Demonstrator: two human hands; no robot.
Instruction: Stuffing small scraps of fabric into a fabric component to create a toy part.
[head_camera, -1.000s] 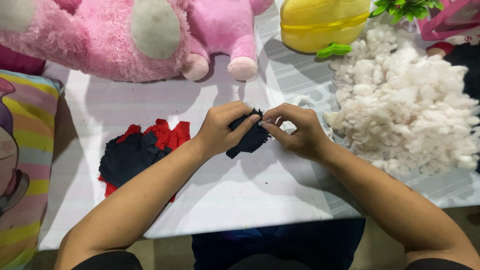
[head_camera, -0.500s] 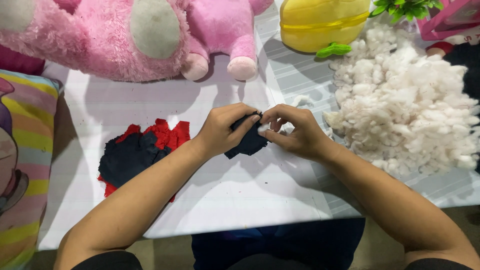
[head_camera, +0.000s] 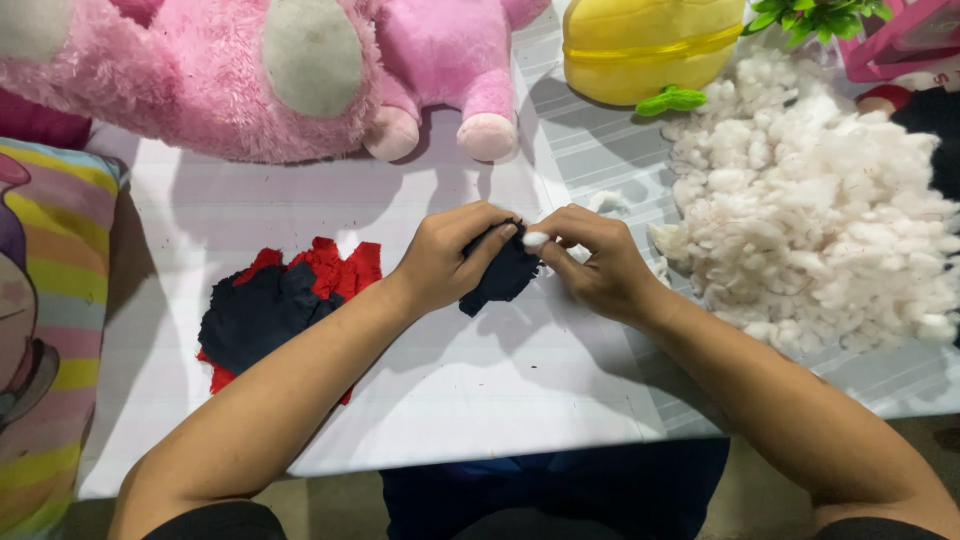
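Observation:
My left hand (head_camera: 445, 257) grips a small dark navy fabric piece (head_camera: 500, 280) just above the white table cover (head_camera: 450, 400). My right hand (head_camera: 590, 262) meets it from the right and pinches a small tuft of white stuffing (head_camera: 534, 240) at the top edge of the fabric. A big pile of white stuffing (head_camera: 820, 220) lies to the right of my right hand. To the left of my left forearm lies a heap of red and dark navy fabric pieces (head_camera: 275, 310).
Along the far edge sit a large pink plush toy (head_camera: 200, 80), a smaller pink plush (head_camera: 450, 70) and a yellow plush (head_camera: 650, 45) with a green leaf. A rainbow-striped cushion (head_camera: 45, 330) lies at the left. A pink box (head_camera: 905, 40) and green plant stand at the far right.
My hands have stayed together on the dark fabric piece. A white tuft now shows between my right fingertips at the fabric's top edge.

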